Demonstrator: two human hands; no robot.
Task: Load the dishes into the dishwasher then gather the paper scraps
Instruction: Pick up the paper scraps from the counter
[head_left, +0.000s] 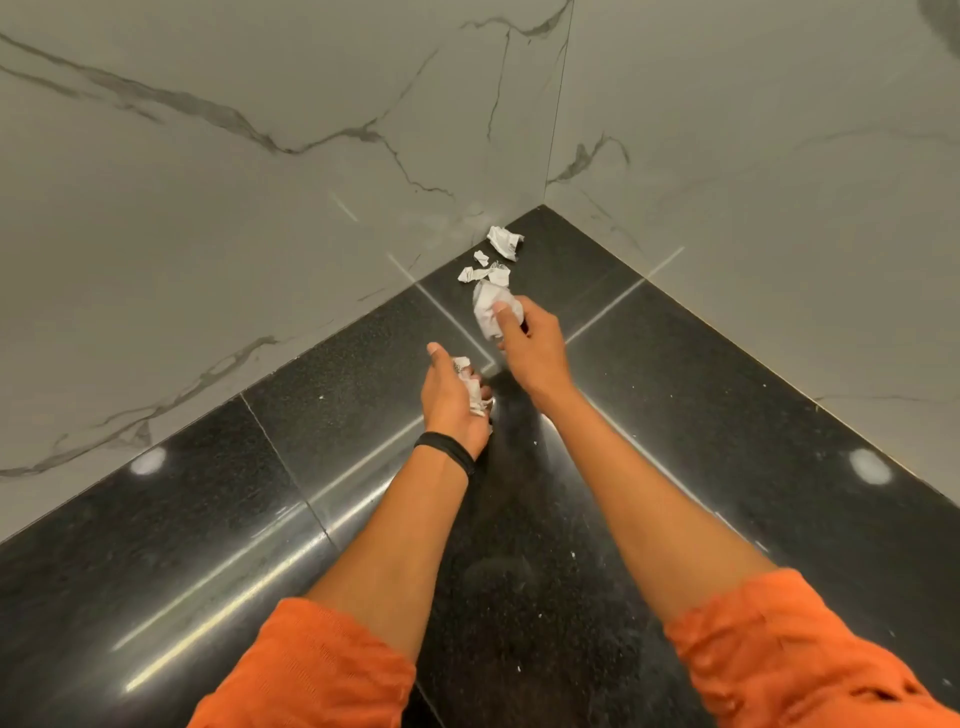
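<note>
Nearest, orange sleeves are seen on both upper arms, and a dark wristband is worn on the left wrist. The gathering step is judged to be in hand; no dishes or dishwasher are shown. A few small scraps are held in the left hand, its fingers curled round them just above the black slab. Slightly farther, a crumpled wad is gripped by the right hand, thumb on top; whether it is off the slab cannot be told. Beyond it, loose scraps lie in the corner, close to where the two marble walls meet. A longer reach with an already full hand is judged to be called for next, so the wad may need passing over first. The way is narrowed only by the walls, which crowd the farthest scrap.
</note>
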